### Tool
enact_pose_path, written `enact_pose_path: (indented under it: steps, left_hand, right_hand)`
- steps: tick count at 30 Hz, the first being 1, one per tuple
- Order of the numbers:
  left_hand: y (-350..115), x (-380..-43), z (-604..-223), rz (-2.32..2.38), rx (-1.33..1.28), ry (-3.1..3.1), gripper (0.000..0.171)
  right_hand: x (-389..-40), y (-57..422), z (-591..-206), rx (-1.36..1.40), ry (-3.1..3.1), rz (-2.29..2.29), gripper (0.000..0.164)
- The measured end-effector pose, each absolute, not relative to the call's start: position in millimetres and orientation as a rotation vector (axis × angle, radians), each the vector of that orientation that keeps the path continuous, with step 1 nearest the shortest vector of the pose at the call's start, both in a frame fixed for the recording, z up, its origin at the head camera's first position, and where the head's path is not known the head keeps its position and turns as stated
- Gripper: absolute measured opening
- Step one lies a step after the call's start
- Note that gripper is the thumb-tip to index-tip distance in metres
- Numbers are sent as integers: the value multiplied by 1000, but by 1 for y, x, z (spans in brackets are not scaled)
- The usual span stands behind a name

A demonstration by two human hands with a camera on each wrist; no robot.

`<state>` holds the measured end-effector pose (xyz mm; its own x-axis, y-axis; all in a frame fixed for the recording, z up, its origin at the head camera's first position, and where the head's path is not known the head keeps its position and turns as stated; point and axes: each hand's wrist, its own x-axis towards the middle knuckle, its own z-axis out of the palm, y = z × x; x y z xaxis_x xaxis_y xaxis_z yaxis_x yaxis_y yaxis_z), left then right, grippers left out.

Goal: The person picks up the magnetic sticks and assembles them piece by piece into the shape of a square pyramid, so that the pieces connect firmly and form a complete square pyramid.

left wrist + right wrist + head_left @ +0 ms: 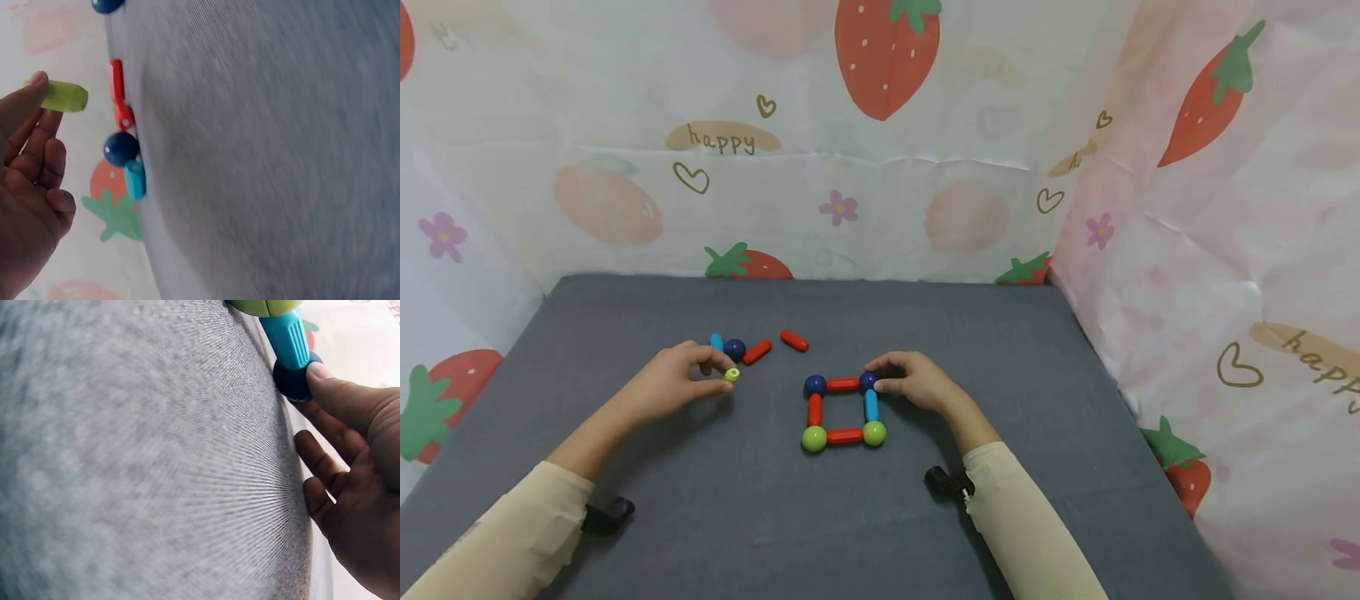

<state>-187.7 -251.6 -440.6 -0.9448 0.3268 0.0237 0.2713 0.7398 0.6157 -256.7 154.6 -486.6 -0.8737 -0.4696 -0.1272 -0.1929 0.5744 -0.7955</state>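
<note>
Between thumb and fingers my left hand (673, 383) pinches a short yellow-green rod (67, 97), raised above the cloth. My right hand (921, 385) grips the dark blue ball (292, 381) at the far right corner of a square frame lying on the table. That square has red rods (845, 436) on three sides and a light blue rod (871, 407) on the right. Green balls (814, 439) form its two near corners, and another dark blue ball (815, 385) its far left one.
Beyond my left hand lie a loose dark blue ball (734, 350), a light blue rod (134, 180) and two red rods (793, 340). Grey cloth (760, 533) covers the table. Printed fabric (880, 167) hangs behind and at both sides.
</note>
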Motion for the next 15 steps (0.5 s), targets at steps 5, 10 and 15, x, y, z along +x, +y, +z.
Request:
enact_pose_path:
  steps: [5,10,15]
  left_hand:
    - [-238,-181,-437,1099,524,2826,21]
    - [-226,-177,-438,1213,560,2772,21]
    - [-213,-173,-439,1313,584,2688,19]
  right_hand:
    - [-256,155,-486,-532,2484,-1200,26]
    - [-256,154,-486,-538,2479,-1206,26]
    - [-257,155,-487,-544,2479,-1204,25]
